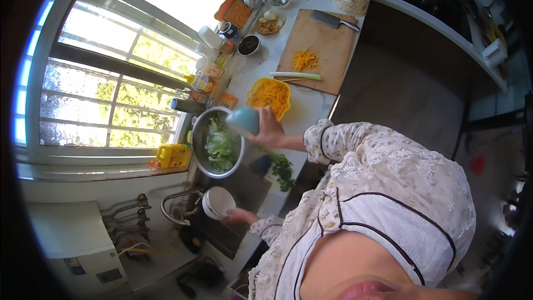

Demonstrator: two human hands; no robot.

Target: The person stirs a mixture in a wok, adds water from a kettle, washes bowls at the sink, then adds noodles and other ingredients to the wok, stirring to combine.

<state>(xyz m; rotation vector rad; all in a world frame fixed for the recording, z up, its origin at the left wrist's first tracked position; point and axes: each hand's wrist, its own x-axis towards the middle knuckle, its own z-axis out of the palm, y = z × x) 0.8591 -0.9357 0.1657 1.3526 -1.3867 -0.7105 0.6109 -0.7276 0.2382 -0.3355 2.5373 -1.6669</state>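
My right hand (270, 130) grips a light blue bowl (245, 120), tipped on its side by the rim of a metal basin (239, 156). Leafy green lettuce (220, 146) lies inside that basin, partly hidden by the bowl. Lower down, my left hand (239, 216) holds a white bowl (220, 202) by its edge, above the dark sink (227, 237) and close to the curved faucet (168, 208). Between my arms a bunch of green herbs (283, 171) rests on the counter edge, beside a dark blue object (260, 165) I cannot identify.
A yellow basket (287, 110) of orange shreds stands beyond the basin. A wooden cutting board (333, 56) carries more shreds (305, 60), a scallion stalk (295, 76) and a cleaver (327, 19). Bottles and jars (208, 66) line the windowsill, with a yellow jug (173, 156) nearer me.
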